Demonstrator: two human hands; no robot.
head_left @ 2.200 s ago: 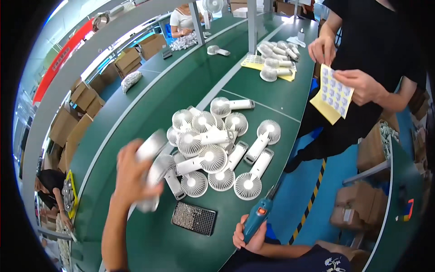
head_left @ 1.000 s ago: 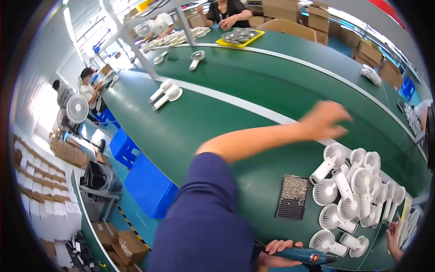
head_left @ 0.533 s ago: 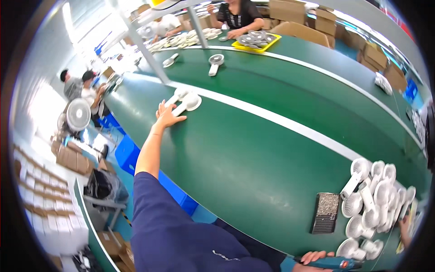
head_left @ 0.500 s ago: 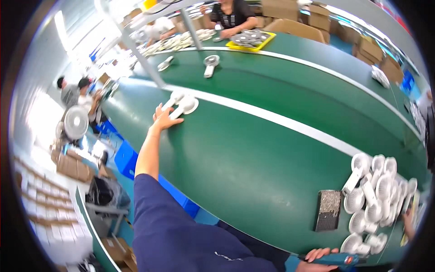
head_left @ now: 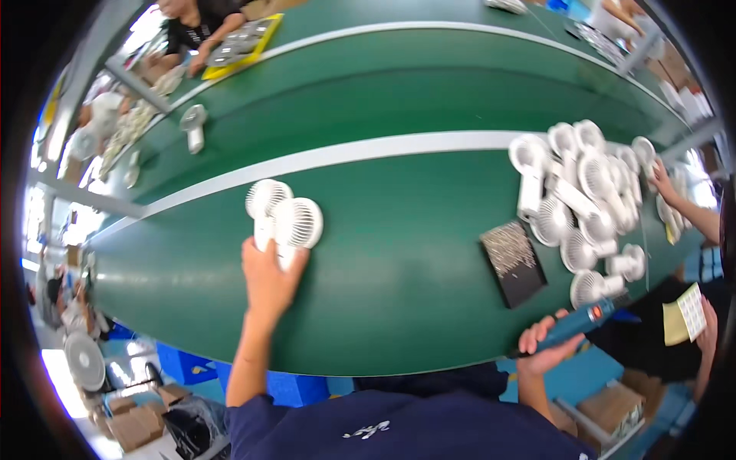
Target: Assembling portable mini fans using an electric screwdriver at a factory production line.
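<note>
Two white handheld fans, a nearer one (head_left: 299, 224) and another (head_left: 267, 198) beside it, are gripped by their handles in my left hand (head_left: 268, 280). They are low over the green table (head_left: 399, 284); I cannot tell whether they touch it. My right hand (head_left: 543, 349) is wrapped round a blue electric screwdriver (head_left: 575, 325) at the table's near edge, its tip pointing right. Close by lies a black tray (head_left: 527, 288) with many small screws (head_left: 506, 247). A heap of white handheld fans (head_left: 595, 178) covers the table beyond the screwdriver.
A white rail (head_left: 383, 146) divides the table from another green surface, where a single fan (head_left: 195, 129) lies. At far left a person sits by a yellow tray (head_left: 268, 37) of grey parts. On the right, a co-worker's hand (head_left: 665, 184) touches a fan; another hand holds a label sheet (head_left: 690, 316).
My left hand has drawn the two fans back from the rail, toward me and to the right. The view has swung right. My right hand still holds the screwdriver.
</note>
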